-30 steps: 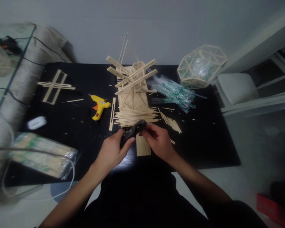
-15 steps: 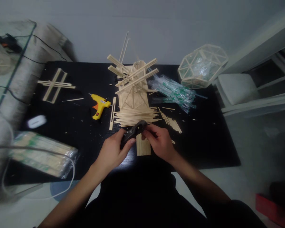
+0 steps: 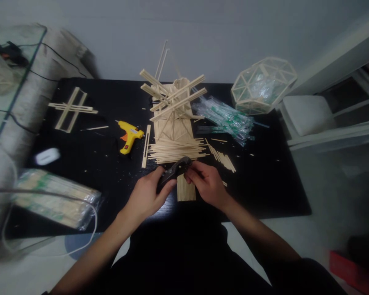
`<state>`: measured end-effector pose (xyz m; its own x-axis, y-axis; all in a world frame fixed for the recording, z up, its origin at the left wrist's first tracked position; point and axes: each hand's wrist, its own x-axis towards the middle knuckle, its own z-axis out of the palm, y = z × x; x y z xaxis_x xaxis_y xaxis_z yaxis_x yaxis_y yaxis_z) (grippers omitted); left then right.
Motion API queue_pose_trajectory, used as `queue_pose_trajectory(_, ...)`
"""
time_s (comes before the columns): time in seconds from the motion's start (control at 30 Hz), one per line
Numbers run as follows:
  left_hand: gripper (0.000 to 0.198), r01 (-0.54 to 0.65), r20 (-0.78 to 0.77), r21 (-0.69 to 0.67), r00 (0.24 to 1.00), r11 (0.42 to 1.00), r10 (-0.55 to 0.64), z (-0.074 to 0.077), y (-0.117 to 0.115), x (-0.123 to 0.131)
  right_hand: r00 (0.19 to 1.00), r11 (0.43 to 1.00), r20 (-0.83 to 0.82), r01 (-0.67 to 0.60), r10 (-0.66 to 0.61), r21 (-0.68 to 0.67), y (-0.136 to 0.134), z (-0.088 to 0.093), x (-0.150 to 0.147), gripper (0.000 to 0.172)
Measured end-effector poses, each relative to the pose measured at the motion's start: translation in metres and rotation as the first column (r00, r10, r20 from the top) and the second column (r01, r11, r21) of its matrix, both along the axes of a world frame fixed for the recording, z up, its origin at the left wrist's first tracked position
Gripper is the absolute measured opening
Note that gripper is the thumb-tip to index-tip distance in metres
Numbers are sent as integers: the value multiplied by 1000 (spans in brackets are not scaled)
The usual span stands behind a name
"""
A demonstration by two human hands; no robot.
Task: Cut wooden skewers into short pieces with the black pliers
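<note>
My left hand [image 3: 146, 192] is wrapped round the handle of a black hand tool [image 3: 175, 169] with a curved, hooked head, like a cutter or pliers. At the tool's head, the fingers of my right hand [image 3: 207, 182] are pinched together; what lies between them is hidden. Below the tool lies a flat panel of wooden sticks [image 3: 186, 190]. Just beyond it is a pile of loose thin sticks [image 3: 176, 150]. Farther back, a framework of crossed sticks [image 3: 174, 98] stands on a stick-built base.
On the black table [image 3: 264, 184], a yellow glue gun [image 3: 129, 135] lies left of the sticks. A crossed stick frame [image 3: 73, 108] and a bagged stick bundle [image 3: 57, 198] are farther left. Plastic wrappers [image 3: 226, 119], short sticks [image 3: 222, 157] and a faceted stick shape [image 3: 264, 86] are right.
Almost nothing differs. Both hands and the black tool keep nearly the same place, with only a slight shift of the tool's head and the right fingers.
</note>
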<state>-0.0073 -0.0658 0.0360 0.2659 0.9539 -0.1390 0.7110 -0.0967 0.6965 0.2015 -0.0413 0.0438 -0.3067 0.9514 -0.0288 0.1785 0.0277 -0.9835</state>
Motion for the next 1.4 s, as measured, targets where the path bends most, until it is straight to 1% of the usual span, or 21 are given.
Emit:
queue_pose_trajectory(0.17,33,-16,-70,-43,997,999,13,-1,-1,0,999,999,19,38,-38,-8,-2,-2,-3,31)
queue_pose_trajectory(0.33,35,-23,-141,-48,990,999,16,-3,-1,2,997,996,17,73,-72,-42,-5,-8,-4,28)
queue_pose_trajectory(0.5,38,-22,-175,-61,984,998,11,-4,-3,3,998,997,25,58,-57,-51,-5,-9,-1,29)
queue_pose_trajectory(0.77,38,34,-51,21,998,999,-33,-5,-3,-3,997,997,-17,-72,71,-37,0,-6,7,38)
queue_pose_trajectory(0.9,36,49,-38,21,998,999,-48,-7,-4,-5,996,995,-30,-88,86,-43,1,-6,7,40)
queue_pose_trajectory(1.2,32,46,-18,-1,999,999,-46,-4,-4,-3,982,984,-156,-130,111,-123,3,-4,6,43)
queue_pose_trajectory(1.4,31,71,-1,-12,997,997,-71,-4,-5,-4,971,970,-210,-151,110,-188,1,-6,8,42)
